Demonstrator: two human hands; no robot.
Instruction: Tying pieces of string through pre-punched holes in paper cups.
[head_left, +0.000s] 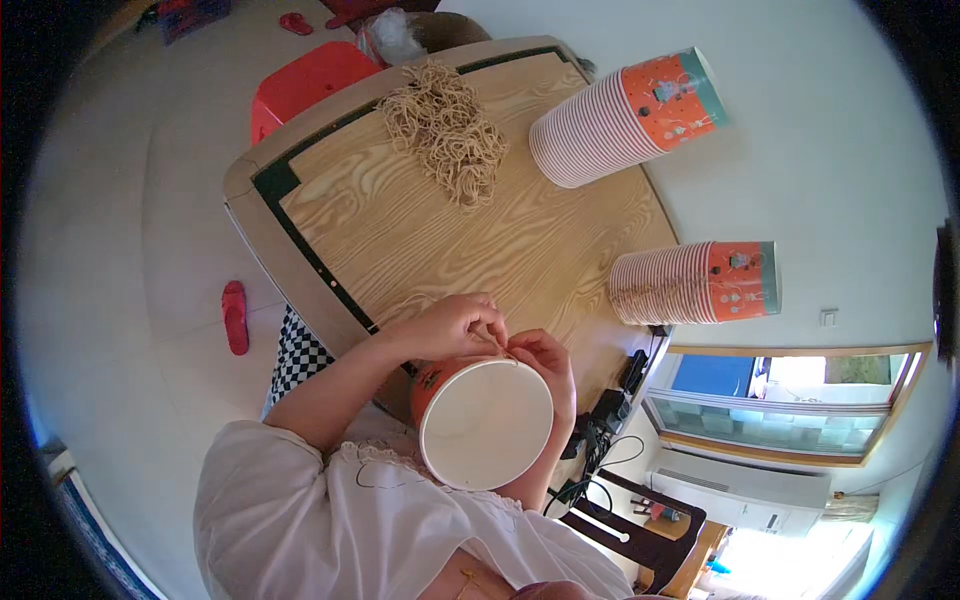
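A large round paper bucket point(487, 425) with a white inside and an orange printed outer wall rests tilted against my chest, its open mouth toward me. At its far rim my left hand point(465, 326) is closed, thumb and fingers pinching a thin beige cord point(492, 342). My right hand point(545, 362) curls around the rim just to the right, fingertips pinched close to the same cord and nearly meeting the left ones. What lies between the right fingertips is partly hidden.
On the wood-grain table point(370, 225) lies a tangled heap of beige cords point(447, 135). Two nested stacks of paper buckets, a far one point(625, 118) and a nearer one point(690, 283), lean at the right. Black cables point(597, 430) and a dark chair point(650, 530) are at the lower right.
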